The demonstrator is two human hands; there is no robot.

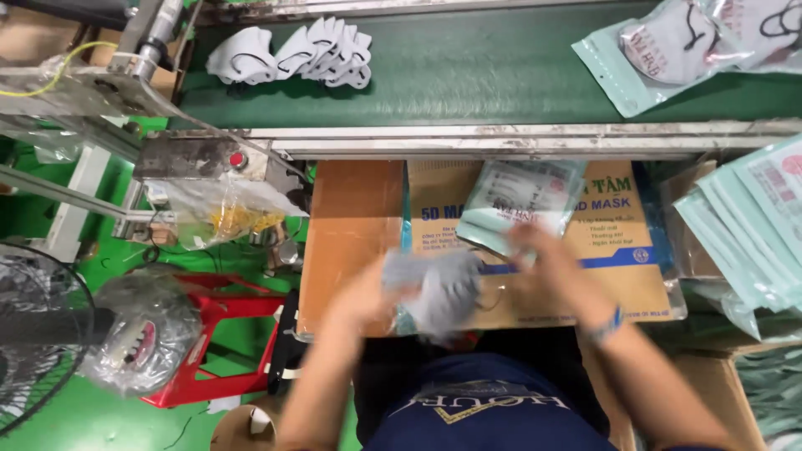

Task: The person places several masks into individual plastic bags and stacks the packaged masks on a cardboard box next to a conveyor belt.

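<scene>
Midway over the brown cardboard box (359,242): left hand (368,292) gripping grey folded masks (439,288), right hand (547,263) grasping a pale-green plastic pouch (522,200).

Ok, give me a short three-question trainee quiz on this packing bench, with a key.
1. True or false: the left hand holds a bunch of grey masks.
2. What is the right hand touching? A) a red stool B) a pale green pouch C) a fan
3. Fill the gap: a row of white masks lies on the green ____ at the top.

Key
1. True.
2. B: the fingers rest on the pale green pouch above the cardboard box; motion blur hides the exact grip.
3. Conveyor belt.
</scene>
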